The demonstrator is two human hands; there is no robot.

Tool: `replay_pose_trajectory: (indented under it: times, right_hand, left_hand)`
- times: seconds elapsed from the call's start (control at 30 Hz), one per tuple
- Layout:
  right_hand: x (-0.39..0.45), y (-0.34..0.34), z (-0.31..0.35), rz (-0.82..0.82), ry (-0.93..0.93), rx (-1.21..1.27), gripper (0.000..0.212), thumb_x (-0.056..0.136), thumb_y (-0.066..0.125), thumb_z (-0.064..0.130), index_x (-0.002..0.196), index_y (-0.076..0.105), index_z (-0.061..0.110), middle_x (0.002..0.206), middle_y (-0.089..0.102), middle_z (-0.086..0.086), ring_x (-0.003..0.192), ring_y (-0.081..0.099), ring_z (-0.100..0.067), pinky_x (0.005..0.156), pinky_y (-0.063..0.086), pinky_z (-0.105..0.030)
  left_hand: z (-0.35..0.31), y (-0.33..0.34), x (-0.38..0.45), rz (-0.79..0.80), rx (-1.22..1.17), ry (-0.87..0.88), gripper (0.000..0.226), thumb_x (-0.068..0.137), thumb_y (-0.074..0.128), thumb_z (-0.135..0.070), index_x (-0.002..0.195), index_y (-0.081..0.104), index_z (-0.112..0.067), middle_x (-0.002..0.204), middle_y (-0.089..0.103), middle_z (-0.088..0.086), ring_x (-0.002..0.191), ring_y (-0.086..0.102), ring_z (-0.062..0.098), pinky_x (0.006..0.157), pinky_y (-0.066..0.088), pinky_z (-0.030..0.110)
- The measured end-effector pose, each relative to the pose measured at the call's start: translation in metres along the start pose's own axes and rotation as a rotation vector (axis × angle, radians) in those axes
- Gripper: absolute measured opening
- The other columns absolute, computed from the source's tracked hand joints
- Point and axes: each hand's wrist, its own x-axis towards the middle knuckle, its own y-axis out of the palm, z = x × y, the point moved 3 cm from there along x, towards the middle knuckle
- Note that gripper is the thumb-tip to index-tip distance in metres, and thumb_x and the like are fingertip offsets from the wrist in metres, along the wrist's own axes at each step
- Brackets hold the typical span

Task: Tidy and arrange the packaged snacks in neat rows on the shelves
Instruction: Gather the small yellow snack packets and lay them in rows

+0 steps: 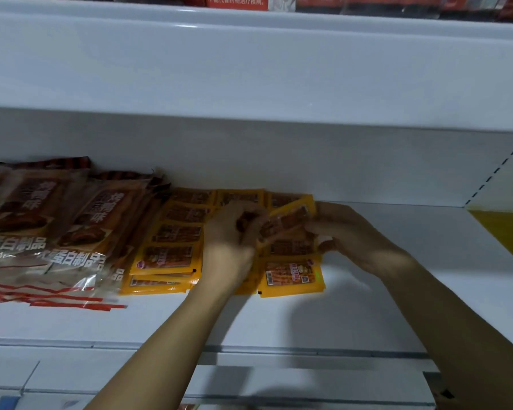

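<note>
- Far left of the white shelf (353, 315): large brown snack bags (42, 229) lie flat and overlapping, red-striped clear ends toward the front edge.
- Just right of them: a column of yellow packets (172, 241), overlapped like shingles from back to front, touching the brown bags.
- Left hand (234, 241): fingers curled over the middle column of yellow packets, closed on the left end of a tilted packet (288, 221).
- Right hand (347, 235): fingers pinched on the right end of that same tilted packet (print blurred, unreadable), raised above the right column.
- Front of the right column: one yellow packet with barcode (290, 275) lies flat.
- Far right: shelf surface bare, yellow side panel (504, 232) at the end.
</note>
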Motion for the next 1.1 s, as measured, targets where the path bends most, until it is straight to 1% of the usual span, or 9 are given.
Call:
replay_pose_trajectory:
  times: [0.07, 0.17, 0.37, 0.47, 0.6, 0.73, 0.9, 1.0, 1.1]
  right_hand:
    - [0.005, -0.002, 0.000, -0.140, -0.032, -0.142, 0.020, 0.098, 0.064, 0.027, 0.086, 0.078, 0.020, 0.072, 0.071, 0.004, 0.068, 0.065, -0.013, 0.060, 0.048, -0.028]
    - [0.017, -0.011, -0.016, -0.325, -0.005, 0.046, 0.019, 0.099, 0.064, 0.018, 0.089, 0.074, 0.007, 0.062, 0.066, 0.004, 0.055, 0.060, -0.011, 0.052, 0.048, -0.024]
    - [0.040, -0.022, -0.060, -0.445, 0.186, 0.221, 0.024, 0.089, 0.077, 0.014, 0.103, 0.071, -0.004, 0.084, 0.073, -0.017, 0.065, 0.068, -0.025, 0.058, 0.053, -0.029]
    - [0.049, -0.019, -0.068, -0.589, 0.185, 0.241, 0.034, 0.082, 0.084, 0.013, 0.108, 0.063, 0.005, 0.091, 0.072, -0.019, 0.063, 0.069, -0.026, 0.055, 0.056, -0.033]
    - [0.056, -0.015, -0.077, -0.721, 0.206, 0.117, 0.031, 0.081, 0.085, 0.020, 0.101, 0.061, 0.017, 0.092, 0.072, -0.016, 0.076, 0.072, -0.033, 0.072, 0.063, -0.052]
    - [0.056, -0.011, -0.074, -0.734, 0.153, -0.233, 0.028, 0.083, 0.082, 0.027, 0.088, 0.066, 0.004, 0.078, 0.067, -0.005, 0.066, 0.061, -0.016, 0.057, 0.047, -0.028]
    - [0.052, -0.015, -0.075, -0.750, 0.100, -0.451, 0.042, 0.088, 0.072, 0.044, 0.078, 0.061, 0.004, 0.069, 0.062, -0.004, 0.063, 0.058, -0.016, 0.055, 0.039, -0.030]
    - [0.048, -0.021, -0.072, -0.784, 0.037, -0.507, 0.034, 0.098, 0.055, 0.047, 0.094, 0.064, 0.015, 0.084, 0.065, 0.002, 0.080, 0.062, -0.019, 0.063, 0.037, -0.027]
    - [0.054, -0.016, -0.076, -0.580, -0.021, -0.519, 0.039, 0.105, 0.040, 0.053, 0.117, 0.066, 0.027, 0.107, 0.069, 0.006, 0.097, 0.062, -0.015, 0.085, 0.042, -0.032]
  left_hand:
    - [0.000, 0.002, 0.007, 0.000, -0.056, -0.051, 0.018, 0.090, 0.071, -0.002, 0.094, 0.072, -0.019, 0.092, 0.071, -0.013, 0.086, 0.068, 0.001, 0.074, 0.049, 0.014]
    - [0.002, 0.000, 0.006, -0.025, -0.020, -0.026, 0.011, 0.093, 0.069, -0.011, 0.101, 0.072, -0.018, 0.099, 0.071, -0.009, 0.092, 0.067, 0.002, 0.078, 0.049, 0.014]
    - [0.021, -0.014, -0.027, -0.002, 0.250, 0.121, 0.017, 0.085, 0.061, -0.008, 0.097, 0.071, -0.015, 0.103, 0.067, -0.001, 0.095, 0.062, 0.015, 0.076, 0.050, 0.026]
    - [0.030, -0.017, -0.034, 0.021, 0.318, 0.104, 0.019, 0.083, 0.058, -0.008, 0.093, 0.072, -0.014, 0.100, 0.067, 0.000, 0.099, 0.059, 0.016, 0.079, 0.048, 0.028]
    - [0.032, -0.020, -0.038, 0.024, 0.340, 0.136, 0.017, 0.082, 0.059, -0.005, 0.087, 0.072, -0.014, 0.096, 0.067, -0.001, 0.096, 0.055, 0.011, 0.079, 0.044, 0.023]
    - [0.035, -0.022, -0.045, -0.022, 0.337, 0.147, 0.016, 0.082, 0.060, -0.004, 0.085, 0.072, -0.014, 0.096, 0.066, -0.001, 0.096, 0.052, 0.008, 0.081, 0.042, 0.021]
    - [0.040, -0.029, -0.058, -0.035, 0.347, 0.129, 0.015, 0.085, 0.058, -0.008, 0.089, 0.072, -0.014, 0.098, 0.065, -0.002, 0.098, 0.053, 0.012, 0.084, 0.045, 0.030]
    - [0.047, -0.041, -0.067, -0.032, 0.390, 0.132, 0.017, 0.086, 0.055, -0.011, 0.090, 0.072, -0.014, 0.096, 0.064, -0.002, 0.095, 0.054, 0.017, 0.080, 0.046, 0.034]
    - [0.058, -0.055, -0.073, -0.045, 0.454, 0.130, 0.019, 0.086, 0.053, -0.015, 0.090, 0.071, -0.014, 0.096, 0.063, -0.002, 0.093, 0.052, 0.017, 0.078, 0.046, 0.038]
